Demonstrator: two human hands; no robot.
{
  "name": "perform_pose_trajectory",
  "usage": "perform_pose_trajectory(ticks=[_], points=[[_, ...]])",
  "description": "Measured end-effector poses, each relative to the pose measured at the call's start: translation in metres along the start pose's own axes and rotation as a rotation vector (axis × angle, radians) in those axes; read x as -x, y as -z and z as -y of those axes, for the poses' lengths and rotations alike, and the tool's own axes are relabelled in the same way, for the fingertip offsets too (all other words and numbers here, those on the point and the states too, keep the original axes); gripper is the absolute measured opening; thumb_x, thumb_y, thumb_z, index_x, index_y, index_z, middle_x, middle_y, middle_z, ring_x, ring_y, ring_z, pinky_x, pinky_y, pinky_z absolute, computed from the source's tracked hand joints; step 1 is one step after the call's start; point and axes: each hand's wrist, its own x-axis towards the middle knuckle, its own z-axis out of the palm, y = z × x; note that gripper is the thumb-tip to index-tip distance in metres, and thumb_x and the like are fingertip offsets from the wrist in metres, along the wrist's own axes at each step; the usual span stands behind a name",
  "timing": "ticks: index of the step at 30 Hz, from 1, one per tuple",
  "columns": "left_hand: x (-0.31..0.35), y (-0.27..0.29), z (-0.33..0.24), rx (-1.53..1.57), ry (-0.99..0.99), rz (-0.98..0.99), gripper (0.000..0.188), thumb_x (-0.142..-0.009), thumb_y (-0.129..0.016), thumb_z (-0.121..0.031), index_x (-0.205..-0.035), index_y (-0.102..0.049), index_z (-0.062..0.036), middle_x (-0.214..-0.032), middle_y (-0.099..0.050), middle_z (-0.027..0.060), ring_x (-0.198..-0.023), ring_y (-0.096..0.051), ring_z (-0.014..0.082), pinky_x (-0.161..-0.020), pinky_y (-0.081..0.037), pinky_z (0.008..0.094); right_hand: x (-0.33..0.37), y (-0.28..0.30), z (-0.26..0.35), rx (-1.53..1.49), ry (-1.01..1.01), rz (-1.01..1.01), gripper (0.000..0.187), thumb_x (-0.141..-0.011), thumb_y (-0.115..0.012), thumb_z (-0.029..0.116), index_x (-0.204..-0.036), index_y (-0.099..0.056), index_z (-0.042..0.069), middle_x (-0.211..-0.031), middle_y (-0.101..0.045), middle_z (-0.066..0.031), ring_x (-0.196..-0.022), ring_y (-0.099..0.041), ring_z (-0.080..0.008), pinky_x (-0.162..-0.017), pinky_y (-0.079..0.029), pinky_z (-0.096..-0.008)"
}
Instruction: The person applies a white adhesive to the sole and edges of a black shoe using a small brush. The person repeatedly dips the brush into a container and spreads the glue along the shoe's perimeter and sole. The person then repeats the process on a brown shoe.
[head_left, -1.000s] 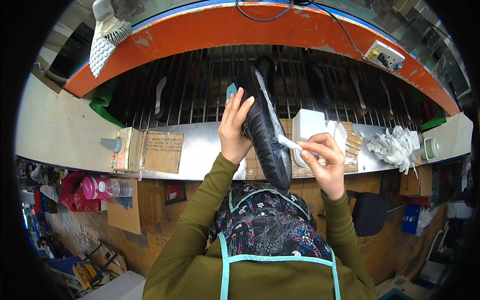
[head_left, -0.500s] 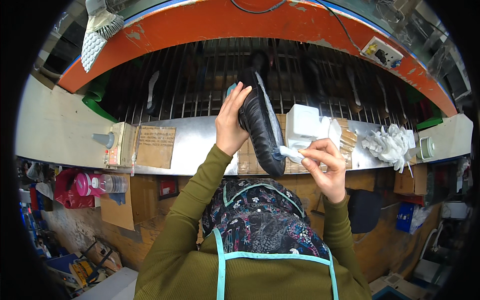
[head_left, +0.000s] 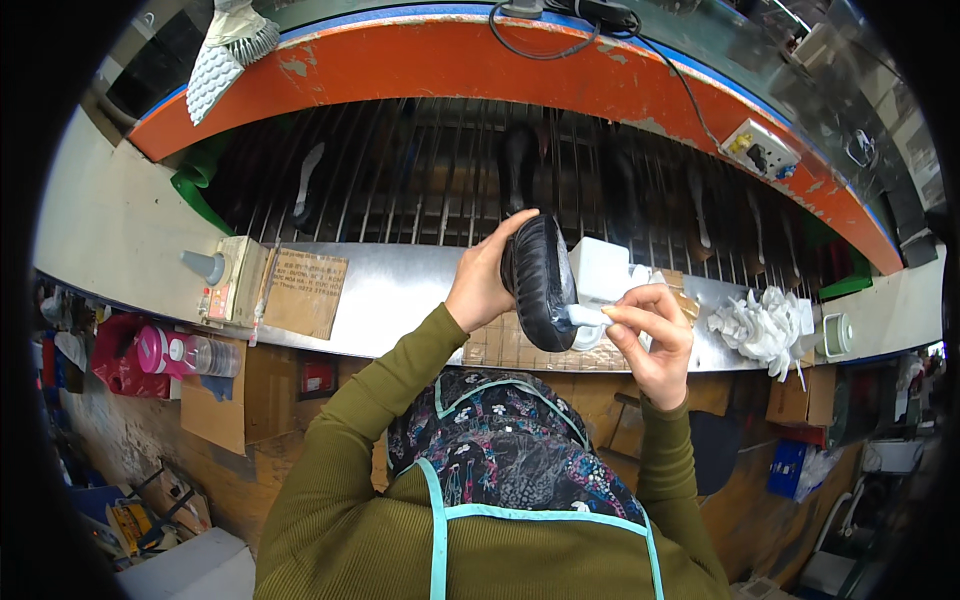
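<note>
My left hand (head_left: 483,275) is closed round the far left side of a black shoe upper (head_left: 536,285), tilted on its side above the metal ledge. The upper has a ribbed, creased side, and a greyish-white film coats its underside edge. Between thumb and fingertips my right hand (head_left: 652,345) pinches a small brush (head_left: 588,316) with a whitish, coated end. That end touches the underside near the shoe's closest tip. Just behind the brush stands a white plastic container (head_left: 601,268).
Metal rods (head_left: 400,200) carry dark shoes beneath an orange arch (head_left: 400,72). Crumpled white cloths (head_left: 757,330) lie to the right. Left are a cardboard piece (head_left: 306,293) and a beige control box (head_left: 236,282) with a grey cone-shaped knob. A socket (head_left: 760,148) sits on the arch.
The shoe has turned more upright, its underside now narrower in view, and the left hand has shifted lower with it. The brush remains against the near tip. The whole view has shifted slightly.
</note>
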Motion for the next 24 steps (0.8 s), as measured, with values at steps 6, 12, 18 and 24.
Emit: perform_pose_trajectory(ticks=[6, 12, 18, 24], points=[[0.007, -0.005, 0.003, 0.048, 0.007, 0.122, 0.101, -0.059, -0.087, -0.007, -0.144, -0.033, -0.0117, -0.124, -0.061, 0.0156, -0.114, -0.061, 0.0282, -0.098, -0.048, 0.0342, -0.017, 0.000, -0.001, -0.039, 0.069, -0.003, 0.022, -0.078, -0.073, -0.002, -0.100, -0.073, 0.003, -0.095, -0.057, -0.0068, -0.074, -0.059, -0.0122, -0.060, -0.049, -0.0230], [0.008, -0.016, 0.003, 0.353, 0.236, 0.422, 0.101, -0.048, -0.095, -0.011, -0.134, -0.043, -0.0031, -0.122, -0.062, 0.0122, -0.116, -0.057, 0.0222, -0.101, -0.045, 0.0321, -0.037, 0.002, -0.004, -0.083, 0.133, 0.009, 0.022, -0.077, -0.074, -0.002, -0.099, -0.074, 0.004, -0.094, -0.057, -0.0066, -0.076, -0.060, -0.0126, -0.061, -0.050, -0.0232], [0.006, -0.004, -0.041, 0.680, 0.574, 0.692, 0.080, -0.052, -0.093, -0.006, -0.123, -0.055, -0.0002, -0.114, -0.066, 0.0097, -0.112, -0.059, 0.0189, -0.100, -0.045, 0.0321, -0.052, 0.006, -0.013, -0.067, 0.173, 0.043, 0.020, -0.078, -0.074, -0.001, -0.097, -0.073, 0.003, -0.095, -0.057, -0.0077, -0.075, -0.058, -0.0127, -0.062, -0.048, -0.0229], [0.006, -0.004, -0.059, 0.823, 0.686, 0.816, 0.075, -0.061, -0.086, 0.003, -0.128, -0.053, 0.0014, -0.121, -0.062, 0.0136, -0.115, -0.056, 0.0220, -0.101, -0.044, 0.0350, -0.062, 0.014, -0.018, -0.070, 0.181, 0.081, 0.021, -0.076, -0.077, 0.004, -0.097, -0.075, 0.006, -0.093, -0.059, -0.0059, -0.081, -0.057, -0.0142, -0.065, -0.051, -0.0247]])
